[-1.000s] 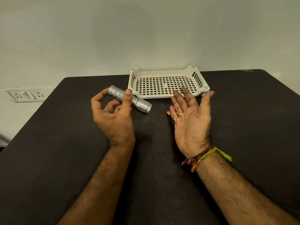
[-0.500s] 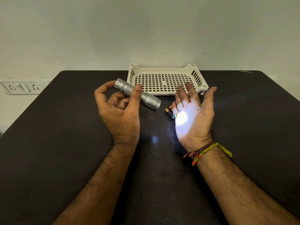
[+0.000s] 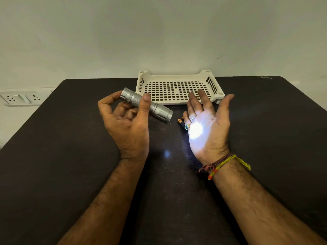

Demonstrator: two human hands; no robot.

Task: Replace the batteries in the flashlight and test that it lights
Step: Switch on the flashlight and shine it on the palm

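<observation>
My left hand [image 3: 126,124] is wrapped around the silver flashlight [image 3: 146,105], thumb across the knurled barrel and index finger curled at the tail cap, holding it tilted in the air just in front of the white tray's [image 3: 178,75] near-left corner with the lens end aimed down to the right. My right hand [image 3: 207,128] is spread wide and holds nothing, palm turned toward the lens in front of the tray's near-right corner, and a bright white spot of light lands on that palm. A loose battery [image 3: 181,122] lies on the dark table [image 3: 53,156] in front of the tray, between flashlight head and right hand, just beside its ringed fingers.
</observation>
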